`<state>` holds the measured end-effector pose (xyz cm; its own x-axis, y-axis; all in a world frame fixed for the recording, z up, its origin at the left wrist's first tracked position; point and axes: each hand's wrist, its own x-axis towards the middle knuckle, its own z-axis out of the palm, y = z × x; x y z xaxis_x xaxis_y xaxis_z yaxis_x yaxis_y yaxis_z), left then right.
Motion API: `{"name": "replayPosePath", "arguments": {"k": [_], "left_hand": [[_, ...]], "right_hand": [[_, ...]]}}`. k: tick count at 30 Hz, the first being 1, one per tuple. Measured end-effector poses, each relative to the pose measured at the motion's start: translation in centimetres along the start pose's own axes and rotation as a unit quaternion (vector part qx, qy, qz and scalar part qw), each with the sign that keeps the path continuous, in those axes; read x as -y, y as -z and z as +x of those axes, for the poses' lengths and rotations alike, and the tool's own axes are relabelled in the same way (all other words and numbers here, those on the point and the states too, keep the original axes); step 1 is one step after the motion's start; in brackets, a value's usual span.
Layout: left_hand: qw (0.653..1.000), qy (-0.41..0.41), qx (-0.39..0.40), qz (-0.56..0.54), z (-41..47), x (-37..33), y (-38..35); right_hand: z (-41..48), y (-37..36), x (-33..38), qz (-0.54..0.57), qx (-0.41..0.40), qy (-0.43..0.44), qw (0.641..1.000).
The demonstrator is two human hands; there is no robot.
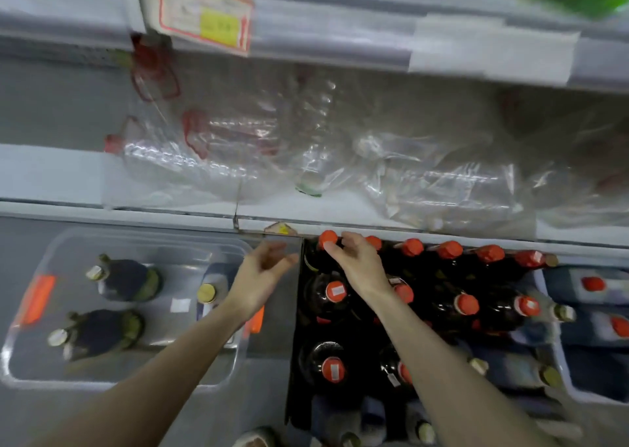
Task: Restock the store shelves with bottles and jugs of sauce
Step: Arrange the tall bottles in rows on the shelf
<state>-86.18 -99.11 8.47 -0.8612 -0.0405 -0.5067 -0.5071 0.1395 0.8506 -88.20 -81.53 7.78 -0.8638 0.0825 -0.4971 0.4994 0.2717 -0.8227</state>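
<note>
Several dark sauce bottles with red caps point(466, 304) stand packed in rows on the low shelf, right of centre. My right hand point(357, 262) reaches over them, its fingers relaxed beside the red cap of the back-left bottle point(327, 239), holding nothing. My left hand point(262, 278) hovers with spread fingers just left of the black divider point(295, 327), also holding nothing. A clear plastic bin point(129, 383) at the left holds two dark round bottles point(126, 279) with pale caps and a gold-capped bottle point(207, 293).
Above, a white shelf edge point(136, 215) carries clear, empty-looking jugs with red handles point(190, 147) wrapped in plastic film. A red-bordered price tag point(204, 12) hangs from the upper shelf rail. Blue-labelled bottles with red caps point(594, 285) sit in a bin at far right.
</note>
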Motion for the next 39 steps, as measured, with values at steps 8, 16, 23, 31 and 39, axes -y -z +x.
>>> {"name": "replayPosePath", "arguments": {"k": [8, 16, 23, 31, 39], "left_hand": [[1.0, -0.015, -0.015, -0.012, 4.2, 4.3, -0.9], [1.0, -0.028, -0.001, 0.009, 4.9, 4.6, -0.4], [0.999, -0.042, -0.01, -0.002, 2.4, 0.5, 0.8], [0.997, -0.071, 0.02, 0.013, -7.3, -12.1, 1.8], [0.987, -0.146, 0.056, 0.025, -19.9, -32.2, 2.9]], "right_hand": [[5.7, -1.8, -4.5, -0.045, 0.033, 0.05, 0.997], [6.6, -2.2, -5.5, -0.04, 0.036, 0.064, 0.996], [4.1, -0.9, -1.5, -0.011, 0.018, 0.072, 0.997], [-6.4, 5.2, 11.9, 0.034, 0.012, 0.111, 0.993], [-20.7, 14.2, 34.0, 0.047, -0.017, 0.205, 0.977]]}}
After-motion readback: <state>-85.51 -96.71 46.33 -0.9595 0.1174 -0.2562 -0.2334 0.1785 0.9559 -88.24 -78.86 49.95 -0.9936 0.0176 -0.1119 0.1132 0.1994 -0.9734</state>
